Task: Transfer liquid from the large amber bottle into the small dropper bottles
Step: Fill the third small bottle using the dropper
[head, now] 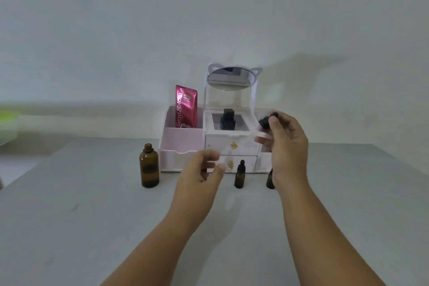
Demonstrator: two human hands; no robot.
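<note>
Partly hidden behind right hand (pixel 290 146), blurred dropper cap (pixel 266 121) in its pinch, one dropper bottle (pixel 269 181); left hand (pixel 199 169) slack, empty.

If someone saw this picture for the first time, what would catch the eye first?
The right hand, raised at centre right, pinches a black dropper in front of the pink organizer. The large amber bottle stands uncapped on the left of the table, and a red sachet sticks up from the organizer.

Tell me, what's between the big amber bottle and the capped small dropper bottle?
The left hand, blurred, fingers curled above the grey table; the head view shows it.
</note>
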